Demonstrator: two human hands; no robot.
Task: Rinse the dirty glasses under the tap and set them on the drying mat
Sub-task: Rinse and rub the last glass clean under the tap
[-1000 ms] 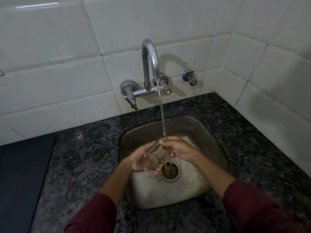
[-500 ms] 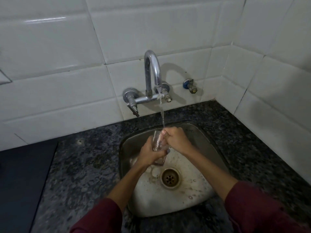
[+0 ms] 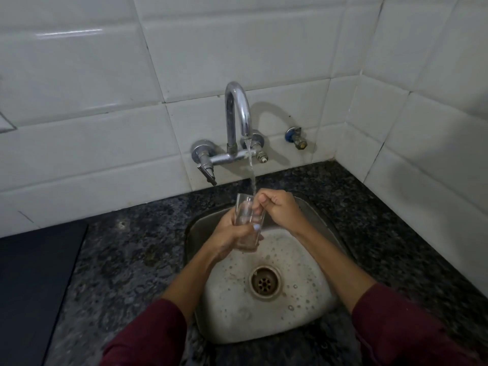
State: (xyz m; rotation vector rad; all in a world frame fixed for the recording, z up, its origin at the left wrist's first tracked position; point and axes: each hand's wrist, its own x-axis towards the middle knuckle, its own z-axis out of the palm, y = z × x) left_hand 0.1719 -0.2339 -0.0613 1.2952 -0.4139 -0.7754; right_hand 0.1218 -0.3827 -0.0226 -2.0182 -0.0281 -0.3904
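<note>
A clear drinking glass [image 3: 244,211] stands upright over the steel sink [image 3: 196,225], its mouth under the thin stream from the chrome tap [image 3: 237,114]. My left hand [image 3: 227,235] is wrapped around the glass's lower half from the left. My right hand [image 3: 280,210] is at the rim on the right, with fingers reaching into the glass. Water falls onto the rim by those fingers. A dark mat [image 3: 34,286] lies flat on the counter at the far left.
Foamy water covers the sink floor around the drain [image 3: 264,282]. Speckled dark granite counter [image 3: 126,260] surrounds the sink. White tiled walls rise behind and to the right, with a small blue-capped valve [image 3: 296,137] right of the tap.
The glass went from tilted low over the drain to upright and higher, right under the stream. Both hands rose with it, and the right fingers now reach inside the rim.
</note>
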